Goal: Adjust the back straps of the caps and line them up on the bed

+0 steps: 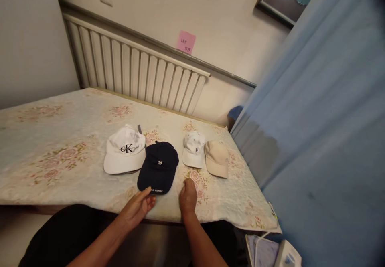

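Observation:
A navy baseball cap (pixel 161 160) lies on the bed with its brim toward me. At the brim's front edge is my left hand (pixel 138 209), one digit covering part of the white lettering. The other fingers of that hand are loosely bent in front of the brim, apart from the thumb side. To the right of the navy cap, my right hand (pixel 188 197) rests over the bed edge with its fingers curled closed; no object shows in it. A white cap with black letters (pixel 124 148) sits left of the navy one, slightly overlapped by it.
A smaller white cap (pixel 194 148) and a beige cap (pixel 216 158) lie side by side on the floral bedspread (pixel 69 158). Behind the bed stands a radiator (pixel 135 66). A blue curtain (pixel 325 118) hangs at the right, above a white device (pixel 288 255).

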### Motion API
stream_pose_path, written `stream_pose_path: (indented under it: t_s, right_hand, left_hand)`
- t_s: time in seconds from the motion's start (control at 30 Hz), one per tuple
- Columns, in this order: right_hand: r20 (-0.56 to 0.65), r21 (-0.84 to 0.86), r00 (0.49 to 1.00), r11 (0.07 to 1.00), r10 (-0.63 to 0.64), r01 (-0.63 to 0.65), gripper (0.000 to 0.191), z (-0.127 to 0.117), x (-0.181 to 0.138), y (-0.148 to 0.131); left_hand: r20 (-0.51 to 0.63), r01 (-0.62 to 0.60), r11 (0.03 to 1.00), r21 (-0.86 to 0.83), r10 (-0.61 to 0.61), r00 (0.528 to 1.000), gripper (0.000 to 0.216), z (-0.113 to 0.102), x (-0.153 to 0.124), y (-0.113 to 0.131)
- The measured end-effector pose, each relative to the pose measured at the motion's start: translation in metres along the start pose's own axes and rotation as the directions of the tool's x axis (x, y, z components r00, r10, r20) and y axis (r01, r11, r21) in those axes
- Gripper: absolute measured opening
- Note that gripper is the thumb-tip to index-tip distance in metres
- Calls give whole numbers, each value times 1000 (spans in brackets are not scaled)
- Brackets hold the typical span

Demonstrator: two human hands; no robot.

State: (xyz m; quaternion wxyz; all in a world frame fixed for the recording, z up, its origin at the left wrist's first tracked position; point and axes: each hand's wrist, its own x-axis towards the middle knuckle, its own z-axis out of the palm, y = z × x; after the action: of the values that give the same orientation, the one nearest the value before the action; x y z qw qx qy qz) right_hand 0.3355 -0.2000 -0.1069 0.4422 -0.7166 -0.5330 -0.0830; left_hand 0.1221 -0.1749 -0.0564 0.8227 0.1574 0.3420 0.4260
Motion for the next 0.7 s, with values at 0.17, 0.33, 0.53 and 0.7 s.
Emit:
stream_pose_path:
  t_s: [0.17, 0.33, 0.53, 0.7]
  right_hand:
    - [12, -1, 1000, 1000, 9, -9, 30, -1, 1, -2]
    - [22, -3, 1000, 1000, 19, -19, 31, -4, 1, -5]
    - [30, -9, 999, 1000, 22, -22, 29, -5, 2, -6]
    - [42, -18, 999, 1000, 12, -12, 28, -4, 2, -5]
  left_hand:
    - [-35, 65, 995, 73, -63, 997, 34, 1, 0, -17]
    - [20, 183, 956, 230, -193, 981, 31, 7, -9, -19]
    - [58, 282, 776, 564, -378, 924, 48, -4, -23, -3]
    - [-46, 6, 719, 695, 36, 998, 34, -17, -3, 31]
